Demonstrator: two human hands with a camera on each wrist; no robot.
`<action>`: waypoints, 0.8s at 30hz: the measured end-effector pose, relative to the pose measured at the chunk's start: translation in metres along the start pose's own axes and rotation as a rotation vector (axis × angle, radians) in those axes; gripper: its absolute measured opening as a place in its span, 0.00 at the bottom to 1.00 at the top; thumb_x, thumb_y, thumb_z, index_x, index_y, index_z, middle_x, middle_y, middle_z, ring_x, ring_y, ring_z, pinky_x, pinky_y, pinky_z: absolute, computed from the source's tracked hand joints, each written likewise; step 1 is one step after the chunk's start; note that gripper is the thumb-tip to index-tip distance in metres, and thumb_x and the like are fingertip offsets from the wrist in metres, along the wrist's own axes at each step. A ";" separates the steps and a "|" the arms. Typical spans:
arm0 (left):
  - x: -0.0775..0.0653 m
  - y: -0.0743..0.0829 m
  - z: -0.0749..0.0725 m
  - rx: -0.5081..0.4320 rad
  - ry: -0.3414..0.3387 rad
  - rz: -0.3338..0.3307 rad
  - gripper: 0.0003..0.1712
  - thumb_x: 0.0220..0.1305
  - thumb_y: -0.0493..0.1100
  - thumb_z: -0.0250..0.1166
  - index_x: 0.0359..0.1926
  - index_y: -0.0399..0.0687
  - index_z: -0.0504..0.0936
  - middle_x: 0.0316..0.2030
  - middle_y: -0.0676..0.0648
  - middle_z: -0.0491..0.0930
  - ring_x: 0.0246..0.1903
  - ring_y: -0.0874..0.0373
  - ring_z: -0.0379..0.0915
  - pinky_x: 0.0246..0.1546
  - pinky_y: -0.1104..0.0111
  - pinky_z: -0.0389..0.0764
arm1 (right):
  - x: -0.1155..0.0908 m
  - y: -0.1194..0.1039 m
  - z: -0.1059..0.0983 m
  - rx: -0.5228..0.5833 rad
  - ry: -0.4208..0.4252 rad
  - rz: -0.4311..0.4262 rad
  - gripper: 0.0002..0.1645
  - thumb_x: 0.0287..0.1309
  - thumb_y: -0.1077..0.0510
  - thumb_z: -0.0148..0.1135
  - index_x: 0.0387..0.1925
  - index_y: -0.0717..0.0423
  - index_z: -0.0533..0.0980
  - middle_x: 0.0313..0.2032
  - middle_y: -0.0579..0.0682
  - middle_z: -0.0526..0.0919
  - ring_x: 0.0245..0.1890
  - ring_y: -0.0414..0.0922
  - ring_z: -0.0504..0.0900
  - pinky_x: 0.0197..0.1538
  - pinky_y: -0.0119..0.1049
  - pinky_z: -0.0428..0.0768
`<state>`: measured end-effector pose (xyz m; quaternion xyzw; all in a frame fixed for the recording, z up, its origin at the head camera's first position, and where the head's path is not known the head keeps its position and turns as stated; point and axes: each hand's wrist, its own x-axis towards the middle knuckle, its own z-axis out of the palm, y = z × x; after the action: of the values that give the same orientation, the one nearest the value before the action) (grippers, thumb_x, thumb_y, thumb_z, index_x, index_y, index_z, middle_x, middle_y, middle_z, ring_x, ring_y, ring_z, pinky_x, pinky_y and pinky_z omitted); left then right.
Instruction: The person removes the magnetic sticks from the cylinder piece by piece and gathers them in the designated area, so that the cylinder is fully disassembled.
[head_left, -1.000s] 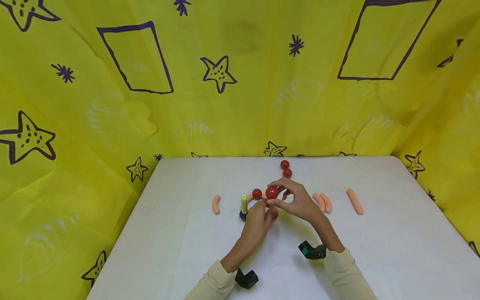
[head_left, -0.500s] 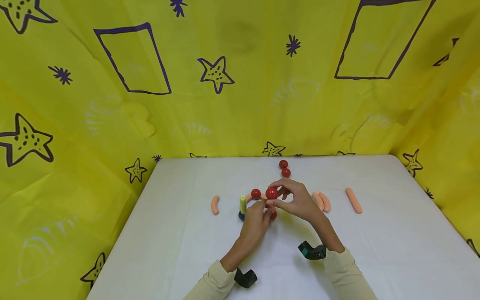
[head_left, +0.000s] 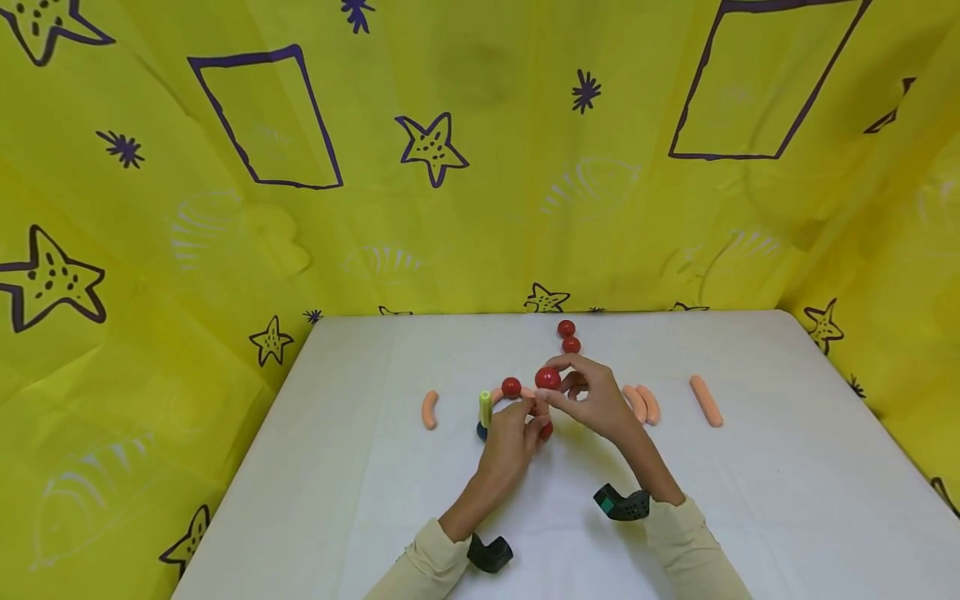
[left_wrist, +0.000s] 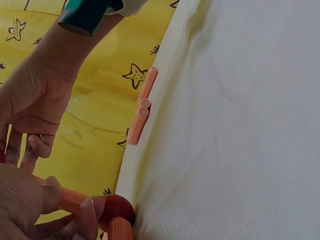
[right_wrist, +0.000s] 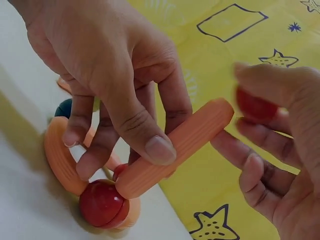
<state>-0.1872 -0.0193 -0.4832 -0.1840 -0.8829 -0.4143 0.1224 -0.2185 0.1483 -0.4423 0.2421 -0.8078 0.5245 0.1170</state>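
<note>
My left hand [head_left: 504, 450] pinches a straight orange rod [right_wrist: 185, 145] between thumb and fingers. The rod's lower end meets a red ball [right_wrist: 102, 204], which also joins a curved orange rod [right_wrist: 62, 155]. In the head view another red ball [head_left: 511, 387] sits at the back of this joined frame. A light-green rod [head_left: 485, 407] stands up from a dark blue ball [head_left: 482, 431] at its left. With thumb and fingertips my right hand [head_left: 596, 400] holds a separate red ball [head_left: 547, 378], just off the orange rod's top end.
Two red balls [head_left: 571, 345] lie toward the table's back edge. A curved orange rod [head_left: 429, 410] is on the left; two more curved rods [head_left: 642, 404] and a straight rod [head_left: 707, 401] lie on the right. Yellow patterned cloth [head_left: 480, 233] surrounds the white table [head_left: 300, 500].
My right hand has lifted slightly up and to the right with its red ball, opening a small gap from the left hand's orange rod. The left hand stays in place.
</note>
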 end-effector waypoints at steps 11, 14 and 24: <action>0.001 0.001 -0.002 -0.021 -0.024 -0.020 0.08 0.64 0.41 0.65 0.42 0.42 0.82 0.30 0.50 0.82 0.23 0.72 0.71 0.25 0.83 0.73 | 0.004 0.013 0.002 0.094 0.063 0.230 0.23 0.57 0.55 0.70 0.53 0.57 0.75 0.44 0.57 0.79 0.30 0.45 0.85 0.29 0.30 0.80; 0.001 0.001 -0.002 -0.025 -0.024 -0.021 0.08 0.64 0.41 0.65 0.42 0.43 0.82 0.30 0.50 0.82 0.23 0.71 0.72 0.24 0.83 0.73 | 0.009 0.021 0.003 0.090 0.119 0.268 0.26 0.58 0.55 0.69 0.55 0.59 0.73 0.45 0.59 0.77 0.30 0.47 0.85 0.30 0.28 0.80; 0.000 0.000 -0.001 -0.015 -0.011 -0.030 0.08 0.63 0.41 0.66 0.42 0.43 0.82 0.32 0.49 0.83 0.26 0.69 0.73 0.25 0.83 0.73 | 0.037 0.054 0.008 -0.114 0.295 0.373 0.27 0.56 0.53 0.71 0.54 0.59 0.75 0.46 0.59 0.80 0.31 0.45 0.77 0.30 0.22 0.72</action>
<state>-0.1869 -0.0207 -0.4829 -0.1736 -0.8831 -0.4217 0.1099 -0.2772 0.1496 -0.4723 0.0026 -0.8410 0.5203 0.1481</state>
